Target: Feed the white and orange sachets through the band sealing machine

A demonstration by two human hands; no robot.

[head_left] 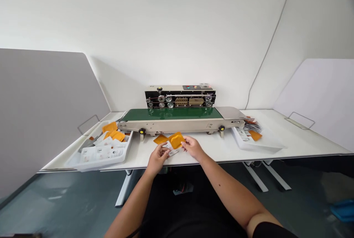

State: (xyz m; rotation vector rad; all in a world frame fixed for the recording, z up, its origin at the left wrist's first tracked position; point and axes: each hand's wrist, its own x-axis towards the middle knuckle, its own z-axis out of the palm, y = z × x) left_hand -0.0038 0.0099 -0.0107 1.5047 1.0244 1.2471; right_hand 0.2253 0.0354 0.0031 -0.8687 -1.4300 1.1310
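Note:
Between the thumb and fingers of my right hand [193, 147] is a flat orange packet [176, 140], lifted slightly over the table in front of the machine. My left hand [158, 158] is closed in a pinch at the edge of a white printed packet [168, 144], just left of the orange one. Another orange packet [160, 139] lies behind my left fingers. Part of a second white printed piece [173, 152] shows on the table between my hands.
A band sealing machine [179, 100] with a green conveyor belt [171, 114] stands behind my hands. To the left is a translucent tray [102, 165] of orange and white packets; to the right, another tray [260, 146] with several packets. Grey panels [49, 101] flank the white table [204, 153].

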